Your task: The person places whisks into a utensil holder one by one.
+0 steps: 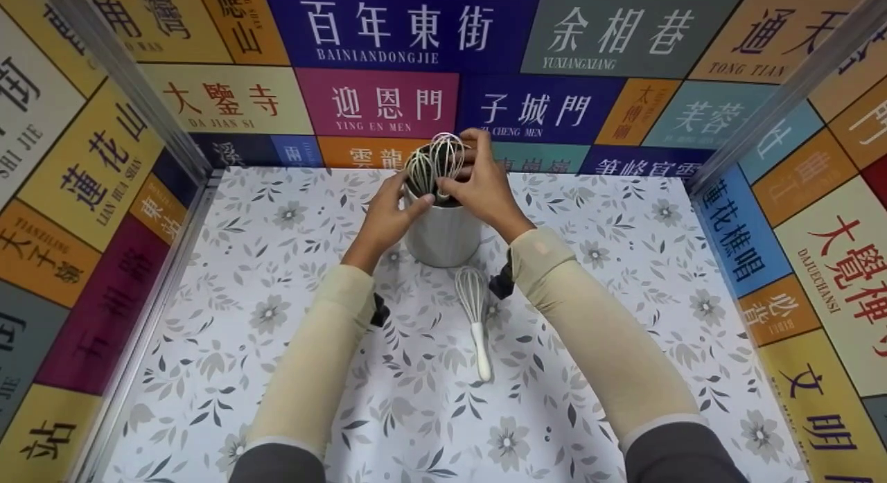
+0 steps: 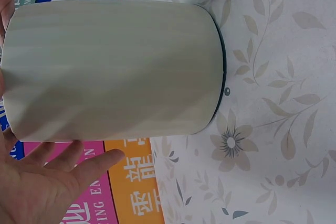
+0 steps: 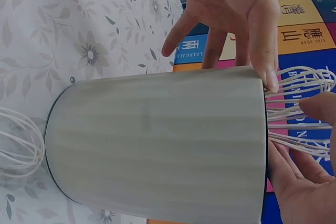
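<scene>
A pale grey-white canister [image 1: 443, 237] stands upright towards the back of the table. Wire heads of whisks rise above its rim, a left one [image 1: 420, 170] and a right one [image 1: 448, 154]; their lower parts are hidden inside. My left hand [image 1: 393, 213] holds the canister at its upper left side, thumb at the rim and fingers behind. With thumb and fingers, my right hand [image 1: 483, 181] grips the right whisk near the rim. In the right wrist view, the whisk wires [image 3: 299, 111] show between both hands. Another whisk [image 1: 475, 320] lies just in front of the canister, its white handle towards me.
A white cloth with grey flowers and leaves [image 1: 596, 372] covers the table. Panels with coloured blocks of lettering [image 1: 402, 29] stand close behind the canister and along both sides, with metal frame posts [image 1: 128, 60] at the corners.
</scene>
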The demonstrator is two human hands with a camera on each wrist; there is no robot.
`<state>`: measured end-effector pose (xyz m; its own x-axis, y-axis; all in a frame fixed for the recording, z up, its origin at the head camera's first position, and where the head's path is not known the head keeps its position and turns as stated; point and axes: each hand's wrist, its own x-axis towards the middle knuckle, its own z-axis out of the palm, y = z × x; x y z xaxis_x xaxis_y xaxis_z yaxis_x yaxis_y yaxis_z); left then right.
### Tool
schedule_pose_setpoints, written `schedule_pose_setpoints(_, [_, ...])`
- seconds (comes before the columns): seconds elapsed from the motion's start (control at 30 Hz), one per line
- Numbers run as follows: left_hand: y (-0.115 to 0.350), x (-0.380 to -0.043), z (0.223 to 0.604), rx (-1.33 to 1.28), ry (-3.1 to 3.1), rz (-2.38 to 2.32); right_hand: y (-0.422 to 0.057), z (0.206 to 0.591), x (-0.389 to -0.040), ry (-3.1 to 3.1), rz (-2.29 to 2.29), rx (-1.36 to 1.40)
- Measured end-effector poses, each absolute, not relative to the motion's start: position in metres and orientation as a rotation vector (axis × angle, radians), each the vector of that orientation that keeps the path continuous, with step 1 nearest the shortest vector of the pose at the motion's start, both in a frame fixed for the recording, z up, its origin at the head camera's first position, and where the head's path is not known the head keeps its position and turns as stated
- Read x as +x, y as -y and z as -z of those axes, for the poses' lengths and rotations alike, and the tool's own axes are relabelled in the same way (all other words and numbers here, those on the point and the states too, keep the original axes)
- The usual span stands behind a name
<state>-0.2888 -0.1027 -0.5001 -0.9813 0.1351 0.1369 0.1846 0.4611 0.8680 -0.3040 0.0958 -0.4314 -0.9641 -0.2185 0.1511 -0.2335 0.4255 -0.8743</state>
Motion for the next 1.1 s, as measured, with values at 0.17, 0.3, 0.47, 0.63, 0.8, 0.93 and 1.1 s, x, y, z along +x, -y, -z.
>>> schedule_pose_setpoints(0.17, [0.102, -0.289, 0.5, -0.286, 2.644, 1.583, -0.1, 0.429, -0.302, 2.681, -1.532, 0.507])
schedule_pose_setpoints(0.3, [0.102, -0.288, 0.499, -0.285, 2.646, 1.592, -0.101, 0.428, -0.301, 2.719, -1.493, 0.531])
schedule_pose_setpoints(0.47, [0.102, -0.288, 0.498, -0.269, 2.66, 1.613, -0.103, 0.427, -0.301, 2.757, -1.475, 0.508])
schedule_pose_setpoints(0.63, [0.102, -0.288, 0.498, -0.245, 2.67, 1.617, -0.107, 0.425, -0.301, 2.754, -1.446, 0.522])
schedule_pose_setpoints(0.8, [0.102, -0.289, 0.499, -0.25, 2.663, 1.608, -0.113, 0.42, -0.299, 2.721, -1.494, 0.504])
schedule_pose_setpoints(0.93, [0.103, -0.287, 0.497, -0.244, 2.668, 1.608, -0.122, 0.417, -0.295, 2.671, -1.535, 0.464])
schedule_pose_setpoints(1.1, [0.102, -0.287, 0.497, -0.245, 2.666, 1.605, -0.134, 0.418, -0.288, 2.589, -1.573, 0.396])
